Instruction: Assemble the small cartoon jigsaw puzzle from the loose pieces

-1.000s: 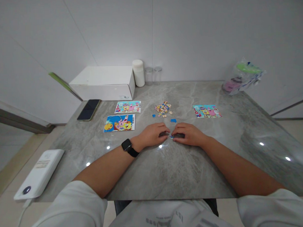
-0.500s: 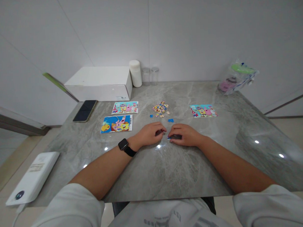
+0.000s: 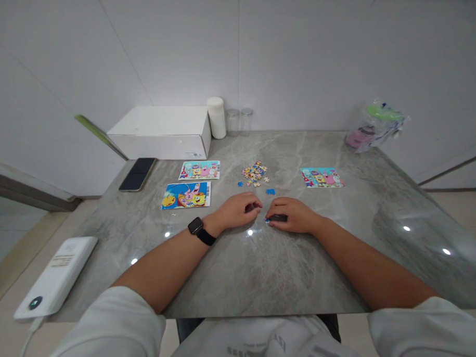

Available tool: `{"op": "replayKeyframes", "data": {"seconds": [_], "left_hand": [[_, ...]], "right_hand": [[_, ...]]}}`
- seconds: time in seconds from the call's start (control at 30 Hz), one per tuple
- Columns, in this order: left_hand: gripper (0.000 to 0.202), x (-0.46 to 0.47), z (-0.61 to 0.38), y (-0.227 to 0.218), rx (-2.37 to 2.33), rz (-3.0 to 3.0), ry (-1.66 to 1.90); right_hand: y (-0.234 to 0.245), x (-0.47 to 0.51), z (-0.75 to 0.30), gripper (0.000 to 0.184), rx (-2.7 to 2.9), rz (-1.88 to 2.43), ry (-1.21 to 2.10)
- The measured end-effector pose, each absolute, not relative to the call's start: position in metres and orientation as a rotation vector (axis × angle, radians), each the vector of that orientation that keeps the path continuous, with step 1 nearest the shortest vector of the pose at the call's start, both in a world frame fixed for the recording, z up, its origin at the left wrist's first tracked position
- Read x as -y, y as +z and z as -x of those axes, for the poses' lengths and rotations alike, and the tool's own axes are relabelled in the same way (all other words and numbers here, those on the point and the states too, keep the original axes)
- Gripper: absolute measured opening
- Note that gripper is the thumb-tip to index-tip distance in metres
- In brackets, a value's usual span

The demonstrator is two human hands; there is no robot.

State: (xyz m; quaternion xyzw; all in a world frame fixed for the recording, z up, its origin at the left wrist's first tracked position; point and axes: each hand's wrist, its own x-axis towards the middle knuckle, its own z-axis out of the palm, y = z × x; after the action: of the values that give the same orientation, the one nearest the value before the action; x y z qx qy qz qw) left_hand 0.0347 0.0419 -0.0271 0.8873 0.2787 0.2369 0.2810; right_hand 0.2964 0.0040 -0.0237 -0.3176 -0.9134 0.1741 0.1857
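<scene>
My right hand (image 3: 289, 214) rests on the table with its fingertips pinched on a small blue puzzle piece (image 3: 267, 219), mostly covered by the fingers. Just left of it lies my left hand (image 3: 239, 209), fingers curled with a gap to the thumb and nothing visible between them. Beyond both hands is a loose pile of puzzle pieces (image 3: 255, 171). A blue puzzle piece (image 3: 270, 191) sits apart, nearer to my right hand. Another small blue piece (image 3: 240, 184) lies at the pile's left front edge.
Cartoon picture cards lie left, an upper card (image 3: 199, 170) and a lower card (image 3: 186, 195), with another card (image 3: 323, 177) right. A phone (image 3: 138, 174), white box (image 3: 158, 132), white bottle (image 3: 216, 118), glass jars (image 3: 246, 122), bagged cup (image 3: 371, 127) and white power bank (image 3: 57, 276) stand around.
The whole view has shifted slightly. Both hands keep nearly the same pose over the table, and the right fingers still pinch the blue piece.
</scene>
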Motion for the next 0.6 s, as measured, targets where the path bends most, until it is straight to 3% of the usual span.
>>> {"op": "replayKeyframes", "data": {"seconds": [0.33, 0.6], "left_hand": [[0.022, -0.049, -0.036, -0.031, -0.843, -2.402, 0.653], [0.034, -0.047, -0.035, -0.029, -0.946, -2.500, 0.526]], "right_hand": [[-0.014, -0.006, -0.301, 0.019, 2.363, 1.003, 0.142], [0.025, -0.027, -0.307, 0.018, 2.255, 0.991, -0.033]]}}
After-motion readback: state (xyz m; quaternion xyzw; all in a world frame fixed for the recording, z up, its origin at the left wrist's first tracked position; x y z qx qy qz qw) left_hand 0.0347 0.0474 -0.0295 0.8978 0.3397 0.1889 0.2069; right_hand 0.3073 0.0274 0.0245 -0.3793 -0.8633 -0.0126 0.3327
